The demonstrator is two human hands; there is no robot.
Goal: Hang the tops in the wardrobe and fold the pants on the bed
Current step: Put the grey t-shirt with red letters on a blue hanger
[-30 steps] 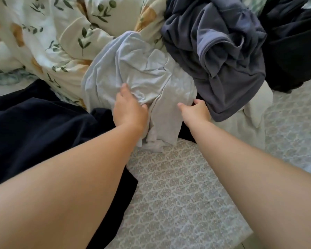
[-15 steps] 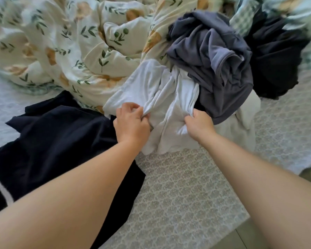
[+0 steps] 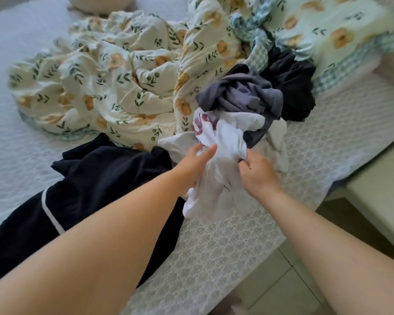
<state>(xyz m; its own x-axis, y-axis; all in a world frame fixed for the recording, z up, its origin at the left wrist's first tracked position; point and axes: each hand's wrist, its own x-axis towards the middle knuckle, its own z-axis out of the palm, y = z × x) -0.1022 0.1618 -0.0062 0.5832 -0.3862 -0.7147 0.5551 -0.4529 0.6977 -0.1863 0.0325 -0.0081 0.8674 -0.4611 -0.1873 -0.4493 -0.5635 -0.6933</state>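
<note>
Grasping the white top with both hands. Left hand wrapped round a bunch of its cloth, thumb laid across the front. Right hand clenched on a fold just beside, knuckles up. Top itself crumpled, a purple print showing on the part beyond the left hand, lower part hanging slack between the wrists onto the bed, near its edge.

Judged as the start of a lift, freeing one top from the heap for hanging.

Beyond the right hand, touching the top: a grey garment heaped partly over its far end, a black garment behind that, and a cream piece on the right hand's outer side. Left of the left hand, apart from the top: dark navy pants with white piping, spread out, not yet folded. Farther off, beyond both hands, a rumpled floral duvet.

Risks from here:
- Dragging the grey garment along, with its weight on the top's far end. Likely then to slide toward the bed edge and drop to the floor on the right hand's side.
- Pulling from two close bunches rather than from the shoulders, leaving the top twisted or inside out and awkward to hang.
- Catching the cream piece in the same grip. Unclear from here: any cream cloth inside the right fist, or none.
</note>
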